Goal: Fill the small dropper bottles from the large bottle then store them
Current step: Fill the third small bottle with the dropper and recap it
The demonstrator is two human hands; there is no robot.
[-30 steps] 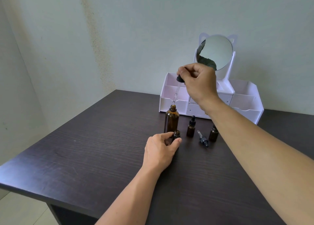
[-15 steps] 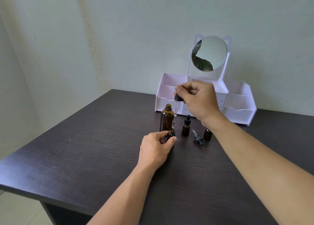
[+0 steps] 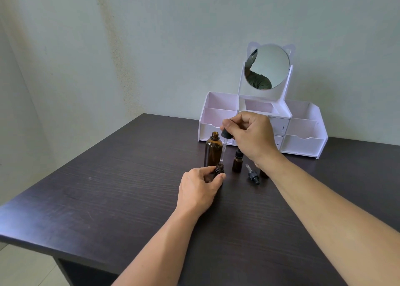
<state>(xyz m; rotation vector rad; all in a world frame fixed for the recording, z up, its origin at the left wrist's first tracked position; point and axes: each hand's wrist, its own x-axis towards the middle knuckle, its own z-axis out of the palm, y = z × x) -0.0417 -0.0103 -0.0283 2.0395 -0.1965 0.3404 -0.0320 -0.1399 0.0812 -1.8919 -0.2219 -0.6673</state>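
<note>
The large amber bottle (image 3: 213, 151) stands open on the dark table (image 3: 121, 195). My left hand (image 3: 199, 188) grips a small open amber bottle (image 3: 219, 169) just in front of it. My right hand (image 3: 251, 136) pinches the black bulb of a long dropper (image 3: 224, 145), whose glass tip hangs right at the small bottle's mouth. A second small bottle (image 3: 237, 162) with its black cap on stands to the right. A loose dropper cap (image 3: 252, 174) lies on the table beside it. A third small bottle (image 3: 263, 173) is mostly hidden behind my right wrist.
A white organizer (image 3: 303, 143) with open compartments, small drawers and a round cat-ear mirror (image 3: 267, 66) stands against the back wall. The table's left edge and front edge drop off to a tiled floor (image 3: 26, 266).
My right hand has carried the dropper from above the large bottle's mouth down and right to the small bottle's mouth. My left hand keeps holding the small bottle.
</note>
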